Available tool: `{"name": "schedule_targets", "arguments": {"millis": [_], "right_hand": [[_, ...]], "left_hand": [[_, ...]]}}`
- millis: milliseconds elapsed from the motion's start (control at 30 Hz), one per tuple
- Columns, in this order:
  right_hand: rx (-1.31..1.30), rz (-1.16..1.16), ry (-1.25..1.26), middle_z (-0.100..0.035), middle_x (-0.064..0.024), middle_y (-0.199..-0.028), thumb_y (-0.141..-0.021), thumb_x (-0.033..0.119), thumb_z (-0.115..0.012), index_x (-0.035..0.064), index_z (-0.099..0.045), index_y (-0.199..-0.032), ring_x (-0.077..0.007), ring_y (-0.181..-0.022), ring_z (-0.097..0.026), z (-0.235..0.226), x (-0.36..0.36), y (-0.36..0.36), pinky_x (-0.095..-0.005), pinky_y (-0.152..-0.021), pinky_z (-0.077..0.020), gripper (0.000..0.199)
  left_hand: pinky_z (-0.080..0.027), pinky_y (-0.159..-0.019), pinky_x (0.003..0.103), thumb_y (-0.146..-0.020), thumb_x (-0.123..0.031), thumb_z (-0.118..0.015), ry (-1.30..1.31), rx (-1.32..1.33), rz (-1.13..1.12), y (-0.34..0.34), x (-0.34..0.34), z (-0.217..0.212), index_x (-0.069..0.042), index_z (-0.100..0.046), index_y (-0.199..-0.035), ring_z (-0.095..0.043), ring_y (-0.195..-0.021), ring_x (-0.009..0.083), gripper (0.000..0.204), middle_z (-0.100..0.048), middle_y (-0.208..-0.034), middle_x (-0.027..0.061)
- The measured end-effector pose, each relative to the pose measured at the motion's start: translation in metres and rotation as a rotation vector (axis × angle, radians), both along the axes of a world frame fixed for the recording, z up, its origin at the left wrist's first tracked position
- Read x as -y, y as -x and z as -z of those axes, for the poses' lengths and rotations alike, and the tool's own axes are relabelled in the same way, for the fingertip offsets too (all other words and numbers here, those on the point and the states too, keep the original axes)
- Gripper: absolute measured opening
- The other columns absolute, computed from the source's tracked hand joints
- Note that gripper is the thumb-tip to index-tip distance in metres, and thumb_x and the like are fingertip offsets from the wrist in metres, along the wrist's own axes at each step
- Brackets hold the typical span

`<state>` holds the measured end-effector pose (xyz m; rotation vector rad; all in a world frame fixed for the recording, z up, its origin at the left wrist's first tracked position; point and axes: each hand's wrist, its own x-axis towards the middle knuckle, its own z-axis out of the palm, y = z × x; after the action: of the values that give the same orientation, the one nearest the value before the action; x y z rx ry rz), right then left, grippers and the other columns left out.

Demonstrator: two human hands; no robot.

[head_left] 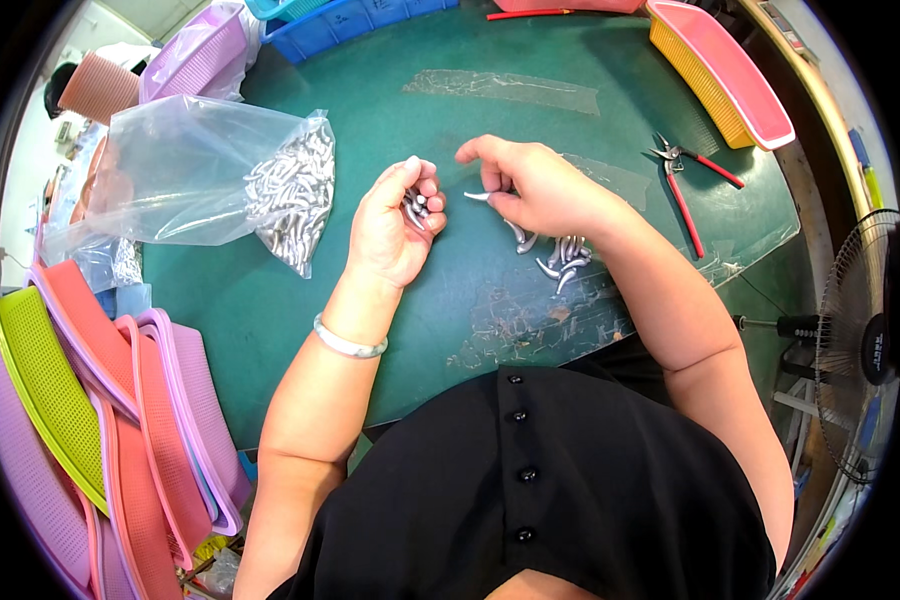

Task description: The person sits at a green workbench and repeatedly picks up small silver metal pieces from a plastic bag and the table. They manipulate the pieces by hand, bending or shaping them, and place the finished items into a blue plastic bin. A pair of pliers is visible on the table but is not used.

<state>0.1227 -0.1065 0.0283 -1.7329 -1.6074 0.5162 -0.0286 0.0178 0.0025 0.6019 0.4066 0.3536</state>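
Observation:
My left hand [398, 222] is cupped palm-up over the green table [410, 110], its fingers closed on a small bunch of silver curved metal pieces [415, 207]. To its right, my right hand [535, 185] pinches one silver curved piece [477, 196] between thumb and fingers, its tip pointing toward the left hand. Just below the right hand lies a small loose pile of the same metal pieces [560, 257] on the table. A clear plastic bag [205, 175] holding many more silver pieces [295, 195] lies left of my left hand.
Red-handled pliers [685, 185] lie on the table to the right. A yellow and pink basket [720, 65] stands at the back right, blue and purple baskets [270, 30] at the back left. Stacked coloured baskets [90, 400] sit at the lower left. A fan [860, 340] stands on the right.

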Motion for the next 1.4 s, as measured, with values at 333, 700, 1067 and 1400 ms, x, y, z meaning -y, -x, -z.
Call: {"name": "schedule_targets", "arguments": {"millis": [333,700,1067,1400], "right_hand": [[-0.149,-0.022,-0.396,-0.05,-0.0043,-0.071,-0.069,-0.007,-0.057,0.0017,-0.051,-0.109,-0.0155,-0.062,-0.049,0.0,-0.003,0.007,-0.028,-0.057,-0.0432,0.042],[-0.268,-0.136,-0.433,-0.052,-0.0044,-0.076,-0.069,-0.009,-0.057,0.0019,-0.049,-0.113,-0.0152,-0.07,-0.053,0.002,-0.004,0.008,-0.0274,-0.065,-0.0461,0.046],[-0.281,-0.079,-0.34,-0.055,-0.0037,-0.072,-0.072,-0.005,-0.058,0.0026,-0.046,-0.115,-0.0131,-0.065,-0.054,0.005,-0.004,0.008,-0.0265,-0.062,-0.0465,0.045],[-0.297,-0.082,-0.333,-0.061,-0.007,-0.079,-0.073,-0.005,-0.058,0.003,-0.042,-0.119,-0.0142,-0.07,-0.059,0.005,-0.004,0.008,-0.0266,-0.064,-0.0479,0.05]], "left_hand": [[-0.032,-0.044,0.018,-0.085,-0.015,-0.061,-0.285,-0.14,0.082,-0.003,0.021,-0.008,-0.007,-0.055,-0.088,-0.045,-0.057,0.0072,0.01,-0.051,-0.071,-0.0012],[-0.034,-0.044,0.018,-0.086,-0.013,-0.053,0.088,-0.004,0.151,-0.001,0.008,-0.003,-0.006,-0.053,-0.087,-0.046,-0.059,0.0089,0.007,-0.052,-0.071,0.0016],[-0.033,-0.045,0.018,-0.084,-0.004,-0.056,-0.296,-0.033,-0.017,-0.005,0.021,-0.007,-0.005,-0.056,-0.09,-0.045,-0.057,0.0069,0.007,-0.052,-0.072,-0.0003],[-0.031,-0.044,0.017,-0.083,0.0,-0.057,-0.769,-0.011,-0.153,-0.005,0.032,-0.009,-0.005,-0.059,-0.09,-0.042,-0.053,0.0025,0.009,-0.053,-0.073,-0.0031]]}}
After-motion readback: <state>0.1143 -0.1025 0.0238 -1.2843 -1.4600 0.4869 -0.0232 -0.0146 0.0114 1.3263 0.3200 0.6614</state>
